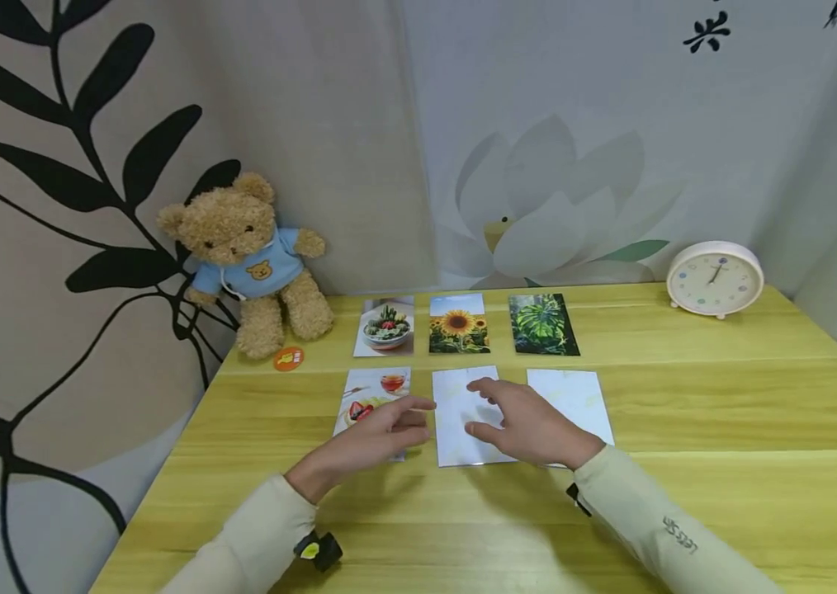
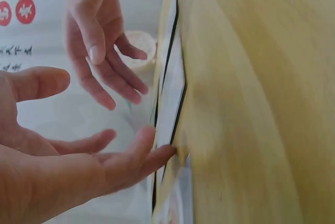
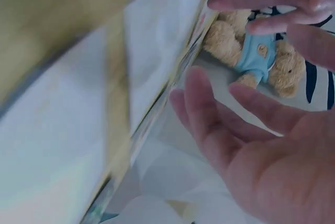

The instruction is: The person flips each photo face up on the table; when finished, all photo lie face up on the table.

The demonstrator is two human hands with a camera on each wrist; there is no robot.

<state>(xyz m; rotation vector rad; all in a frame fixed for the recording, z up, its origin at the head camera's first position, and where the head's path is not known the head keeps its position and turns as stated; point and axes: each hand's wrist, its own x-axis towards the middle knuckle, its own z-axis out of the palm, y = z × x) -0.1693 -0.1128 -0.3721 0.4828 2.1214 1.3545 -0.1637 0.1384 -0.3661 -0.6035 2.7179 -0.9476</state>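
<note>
The blank white card (image 1: 463,417) lies in the middle of the front row on the table (image 1: 723,412), and the left hand (image 1: 381,433) and right hand (image 1: 526,425) hover over it with loose, open fingers holding nothing, maybe ready to turn it over.

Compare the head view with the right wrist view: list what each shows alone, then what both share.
Head view only: the clock, the sunflower photo, the leaf photo and the orange sticker on the wooden table.
Right wrist view only: nothing clear; it is blurred.
Both: the teddy bear, the left hand and the right hand, fingers relaxed above the pale cards.
</note>
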